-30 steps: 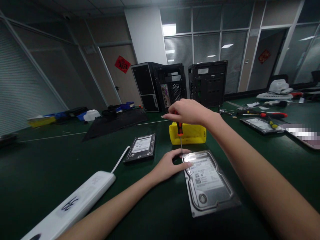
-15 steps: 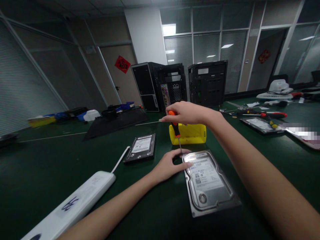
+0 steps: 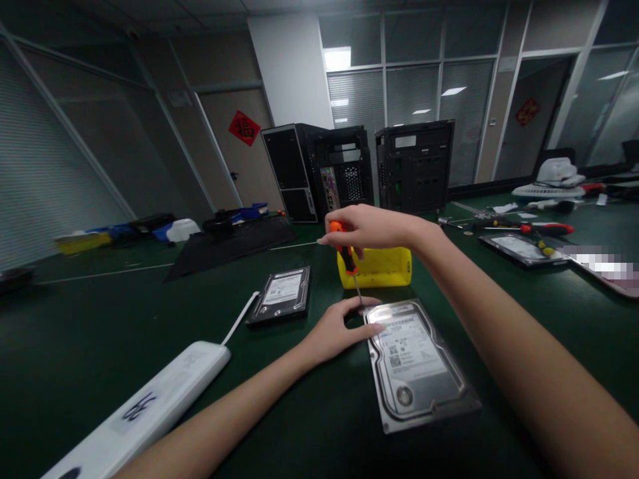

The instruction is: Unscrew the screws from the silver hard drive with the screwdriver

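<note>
A silver hard drive (image 3: 417, 366) lies label up on the green table in front of me. My left hand (image 3: 342, 329) grips its far left corner, thumb on top and fingers at the edge. My right hand (image 3: 367, 226) is closed round the orange and black handle of a screwdriver (image 3: 347, 256). The screwdriver's shaft points down, slightly tilted, and its tip meets the drive's far left corner by my left fingers; the exact contact point is hidden. Just behind stands a yellow bin (image 3: 384, 267).
Another hard drive (image 3: 282, 293) sits to the left, near a white power strip (image 3: 150, 399). On the right are a third hard drive (image 3: 516, 247), red-handled pliers (image 3: 549, 229) and a phone-like device (image 3: 606, 269). Black computer cases (image 3: 417, 166) stand at the back; a black mat (image 3: 229, 243) lies left.
The screwdriver's handle has tilted a little to the left and my right hand's fingers have shifted on it. My left hand and the hard drive stay in place.
</note>
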### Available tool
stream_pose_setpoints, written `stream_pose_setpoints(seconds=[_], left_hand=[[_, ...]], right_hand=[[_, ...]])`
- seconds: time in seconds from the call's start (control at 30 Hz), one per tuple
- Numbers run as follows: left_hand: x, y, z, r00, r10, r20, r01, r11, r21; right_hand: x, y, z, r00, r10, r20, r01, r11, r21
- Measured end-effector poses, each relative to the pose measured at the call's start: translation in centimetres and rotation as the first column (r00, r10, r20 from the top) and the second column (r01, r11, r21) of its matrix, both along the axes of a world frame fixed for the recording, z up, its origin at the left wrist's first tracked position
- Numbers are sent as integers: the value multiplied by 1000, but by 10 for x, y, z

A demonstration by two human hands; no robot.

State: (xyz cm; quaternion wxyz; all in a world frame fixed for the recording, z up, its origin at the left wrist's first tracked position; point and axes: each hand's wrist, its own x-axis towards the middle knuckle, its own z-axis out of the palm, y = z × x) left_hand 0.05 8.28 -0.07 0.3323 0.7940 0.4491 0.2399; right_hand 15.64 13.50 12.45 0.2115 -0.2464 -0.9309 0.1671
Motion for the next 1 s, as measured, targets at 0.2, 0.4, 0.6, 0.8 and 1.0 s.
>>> stream_pose_setpoints(seconds=[0.2,0.4,0.6,0.8,1.0], left_hand=[[0,0,0,1000,2,4,-2,1000,-1],[0,1,-1,1000,-12,4,12,1000,27],[-1,1,-2,1000,-7,2,7,1000,25],[-1,2,-2,1000,-23,16,23,1000,15],[-1,2,-1,1000,-19,13,19,1000,9]], right_hand=[[1,2,-1,1000,-4,-8,4,1000,-16],[0,4,-2,998,-56,8,56,998,-1],[1,4,-2,992,-117,54,115,993,28],[0,0,1,997,-62,37,60,998,35],[3,-2,2,1000,-4,12,4,999,44]])
